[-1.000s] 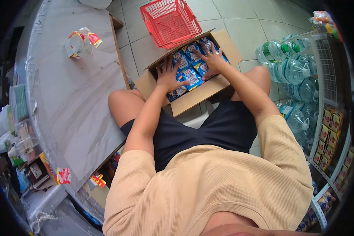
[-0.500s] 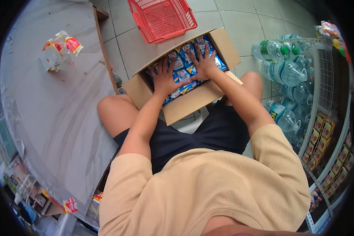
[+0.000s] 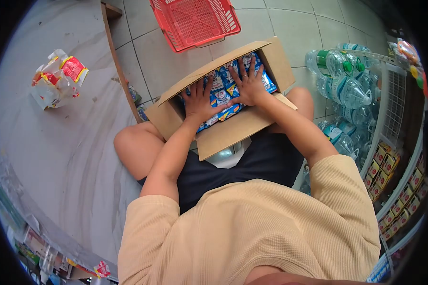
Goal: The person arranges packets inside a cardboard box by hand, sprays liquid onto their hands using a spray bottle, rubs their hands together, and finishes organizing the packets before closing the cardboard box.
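Observation:
An open cardboard box sits tilted between my knees, its flaps folded outward. Several blue and white packets fill it in rows. My left hand lies on the packets at the box's left side, fingers spread. On the packets further right rests my right hand, also with fingers spread and a ring on one finger. The two thumbs nearly meet over the middle packets. Neither hand grips a packet.
Beyond the box, a red plastic basket stands on the tiled floor. At left is a grey marbled surface with crumpled wrappers. Large water bottles and a shelf of small boxes are on the right.
My hands have shifted slightly inward on the packets, with the thumbs now closer together. The box's far flap stands more upright over the contents. The camera view has shifted a little.

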`<move>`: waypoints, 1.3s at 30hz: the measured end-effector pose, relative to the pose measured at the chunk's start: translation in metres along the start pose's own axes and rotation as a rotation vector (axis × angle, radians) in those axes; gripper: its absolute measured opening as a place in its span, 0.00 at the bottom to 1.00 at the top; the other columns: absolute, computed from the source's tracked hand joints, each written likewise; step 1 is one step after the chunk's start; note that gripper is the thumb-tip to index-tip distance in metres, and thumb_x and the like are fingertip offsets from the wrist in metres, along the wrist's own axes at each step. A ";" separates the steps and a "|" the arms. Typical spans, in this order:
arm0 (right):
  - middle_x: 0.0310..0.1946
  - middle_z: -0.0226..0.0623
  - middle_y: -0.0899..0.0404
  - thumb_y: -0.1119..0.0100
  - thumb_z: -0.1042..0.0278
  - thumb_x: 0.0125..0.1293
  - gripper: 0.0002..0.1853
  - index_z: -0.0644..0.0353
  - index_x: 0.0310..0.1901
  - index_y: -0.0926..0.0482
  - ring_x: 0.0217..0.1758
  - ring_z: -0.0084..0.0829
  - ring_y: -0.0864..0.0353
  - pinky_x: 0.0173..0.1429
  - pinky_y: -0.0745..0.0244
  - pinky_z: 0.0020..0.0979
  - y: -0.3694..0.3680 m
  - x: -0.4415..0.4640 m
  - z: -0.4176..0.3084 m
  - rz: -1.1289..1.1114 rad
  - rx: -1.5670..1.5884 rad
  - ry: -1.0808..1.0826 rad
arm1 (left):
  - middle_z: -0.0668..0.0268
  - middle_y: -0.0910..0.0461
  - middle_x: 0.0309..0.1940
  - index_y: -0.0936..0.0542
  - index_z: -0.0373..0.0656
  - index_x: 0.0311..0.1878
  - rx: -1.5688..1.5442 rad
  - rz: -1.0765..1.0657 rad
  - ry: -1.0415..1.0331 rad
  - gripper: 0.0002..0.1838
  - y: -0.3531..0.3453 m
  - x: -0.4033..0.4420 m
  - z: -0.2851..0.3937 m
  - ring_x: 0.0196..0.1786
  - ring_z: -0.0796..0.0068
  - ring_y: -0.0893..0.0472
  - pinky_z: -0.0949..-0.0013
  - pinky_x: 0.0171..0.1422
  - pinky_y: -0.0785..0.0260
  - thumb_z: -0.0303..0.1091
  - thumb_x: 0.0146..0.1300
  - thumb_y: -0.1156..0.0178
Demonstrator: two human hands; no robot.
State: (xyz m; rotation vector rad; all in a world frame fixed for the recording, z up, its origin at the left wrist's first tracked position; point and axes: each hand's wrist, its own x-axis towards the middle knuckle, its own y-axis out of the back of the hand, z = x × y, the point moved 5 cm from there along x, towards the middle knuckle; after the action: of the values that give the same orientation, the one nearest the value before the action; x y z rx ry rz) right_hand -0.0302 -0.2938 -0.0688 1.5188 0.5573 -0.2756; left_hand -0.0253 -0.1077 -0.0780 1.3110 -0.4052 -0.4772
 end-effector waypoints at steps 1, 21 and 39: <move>0.80 0.60 0.69 0.50 0.12 0.49 0.66 0.48 0.81 0.57 0.77 0.78 0.82 0.67 0.73 0.82 0.000 -0.001 -0.001 0.022 0.009 0.004 | 0.57 0.41 0.71 0.41 0.50 0.78 0.001 0.000 -0.002 0.63 0.001 -0.001 -0.001 0.66 0.53 0.38 0.39 0.62 0.49 0.85 0.46 0.47; 0.71 0.65 0.42 0.48 0.15 0.50 0.64 0.62 0.76 0.45 0.74 0.78 0.58 0.70 0.73 0.78 -0.015 -0.001 0.004 0.170 0.031 0.104 | 0.62 0.32 0.65 0.28 0.60 0.69 -0.028 -0.167 0.066 0.53 -0.020 -0.009 -0.004 0.61 0.55 0.31 0.52 0.59 0.35 0.85 0.45 0.47; 0.80 0.60 0.63 0.47 0.16 0.51 0.65 0.60 0.79 0.53 0.78 0.76 0.65 0.71 0.68 0.76 -0.012 0.001 0.005 0.501 0.094 0.188 | 0.57 0.41 0.73 0.35 0.56 0.75 -0.001 -0.084 0.057 0.58 -0.018 -0.002 -0.002 0.69 0.51 0.39 0.38 0.64 0.48 0.85 0.46 0.47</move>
State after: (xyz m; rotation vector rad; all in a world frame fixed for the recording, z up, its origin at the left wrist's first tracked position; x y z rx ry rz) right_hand -0.0340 -0.2995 -0.0797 1.7309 0.2967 0.2327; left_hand -0.0277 -0.1084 -0.0959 1.3417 -0.3033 -0.5086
